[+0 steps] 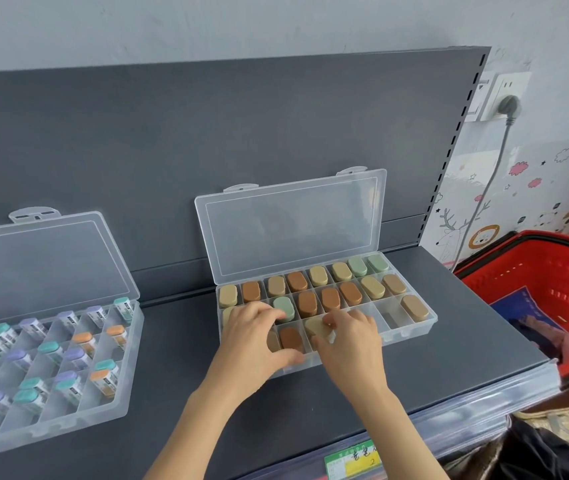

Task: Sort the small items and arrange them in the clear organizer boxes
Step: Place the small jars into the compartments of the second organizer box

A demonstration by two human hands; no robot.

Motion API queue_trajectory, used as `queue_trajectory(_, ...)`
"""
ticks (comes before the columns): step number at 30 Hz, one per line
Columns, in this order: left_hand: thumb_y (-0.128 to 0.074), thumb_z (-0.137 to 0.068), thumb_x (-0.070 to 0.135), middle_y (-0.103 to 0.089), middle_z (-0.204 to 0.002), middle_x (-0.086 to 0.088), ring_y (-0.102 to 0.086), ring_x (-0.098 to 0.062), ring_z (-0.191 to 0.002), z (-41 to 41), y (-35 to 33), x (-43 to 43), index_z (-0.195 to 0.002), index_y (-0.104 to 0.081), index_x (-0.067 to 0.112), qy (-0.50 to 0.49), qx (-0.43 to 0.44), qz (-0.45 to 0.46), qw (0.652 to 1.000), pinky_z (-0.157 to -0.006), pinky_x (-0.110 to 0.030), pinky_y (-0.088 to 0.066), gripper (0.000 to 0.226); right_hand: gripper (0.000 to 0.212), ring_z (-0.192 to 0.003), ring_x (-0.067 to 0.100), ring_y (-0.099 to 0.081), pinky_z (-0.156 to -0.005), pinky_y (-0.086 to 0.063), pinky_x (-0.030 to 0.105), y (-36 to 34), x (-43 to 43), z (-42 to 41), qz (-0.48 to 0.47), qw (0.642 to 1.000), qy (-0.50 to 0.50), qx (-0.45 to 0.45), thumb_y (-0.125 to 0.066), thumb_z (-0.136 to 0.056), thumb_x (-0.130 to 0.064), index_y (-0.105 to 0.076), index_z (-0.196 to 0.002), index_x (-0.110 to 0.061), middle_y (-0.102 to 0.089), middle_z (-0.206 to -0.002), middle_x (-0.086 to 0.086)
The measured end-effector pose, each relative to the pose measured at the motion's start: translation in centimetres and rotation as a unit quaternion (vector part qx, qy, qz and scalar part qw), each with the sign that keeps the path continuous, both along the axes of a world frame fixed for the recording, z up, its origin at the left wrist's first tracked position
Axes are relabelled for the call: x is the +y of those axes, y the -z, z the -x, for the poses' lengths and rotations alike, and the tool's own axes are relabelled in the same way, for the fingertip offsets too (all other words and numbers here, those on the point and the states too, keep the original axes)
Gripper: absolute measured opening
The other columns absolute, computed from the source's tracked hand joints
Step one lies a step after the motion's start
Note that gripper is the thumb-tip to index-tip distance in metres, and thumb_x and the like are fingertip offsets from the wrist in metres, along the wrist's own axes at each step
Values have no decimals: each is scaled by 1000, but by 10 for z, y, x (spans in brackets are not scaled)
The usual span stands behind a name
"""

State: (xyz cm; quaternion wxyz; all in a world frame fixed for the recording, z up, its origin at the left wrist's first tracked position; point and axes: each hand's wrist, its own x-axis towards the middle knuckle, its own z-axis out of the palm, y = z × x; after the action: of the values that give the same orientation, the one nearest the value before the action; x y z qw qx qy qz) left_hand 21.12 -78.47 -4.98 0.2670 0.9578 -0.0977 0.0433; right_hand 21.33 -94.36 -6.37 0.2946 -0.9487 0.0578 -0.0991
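Beige piece (pixel 314 325) going into the middle box (pixel 414 329)

The right hand (pixel 349 341) pinches the piece over a front-row cell of the box, tilted, probably to seat it in a free slot among the tan, brown and green ones. The left hand (pixel 252 334) lies across the box's front-left cells with its thumb at the front wall, likely steadying it; whether it holds anything underneath I cannot tell. Left of the box on the shelf (pixel 345 393) sits a second box (pixel 134 341); to the right, a red basket (pixel 553 271).
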Motion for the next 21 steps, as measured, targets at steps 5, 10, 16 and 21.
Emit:
queue_trajectory(5,-68,-78,54,-40,-134,14,-29,-8,-129,3,4,9,-133,-48,30,-9,7,-2,1000,-108,-32,-31,64,27,-104,18,-49,-86,-47,29,-5,-7,1,7,999,-45,17,-60,-90,-32,-65,-113,-20,-62,-117,-1)
queue_trajectory(10,-61,-88,44,-43,-133,11,-31,-8,-128,7,5,11,-129,-53,25,-16,-5,7,1000,-107,-29,-30,46,22,-104,18,-47,-83,-43,25,-6,-9,4,40,996,-79,-6,-52,-96,-21,-69,-109,-26,-58,-115,0)
queue_trajectory(16,-59,-91,39,-43,-132,10,-30,-10,-128,8,8,14,-128,-55,26,-16,8,-7,1000,-107,-31,-29,39,21,-102,17,-44,-81,-42,23,-5,-9,4,45,996,-77,0,-53,-95,-25,-68,-110,-29,-56,-112,-1)
queue_trajectory(21,-58,-92,37,-43,-134,10,-28,-10,-130,8,6,14,-128,-56,28,-14,12,-4,1000,-108,-32,-28,37,28,-110,19,-45,-87,-43,26,-9,-11,4,17,996,-87,9,-54,-95,-27,-62,-122,-28,-55,-121,1)
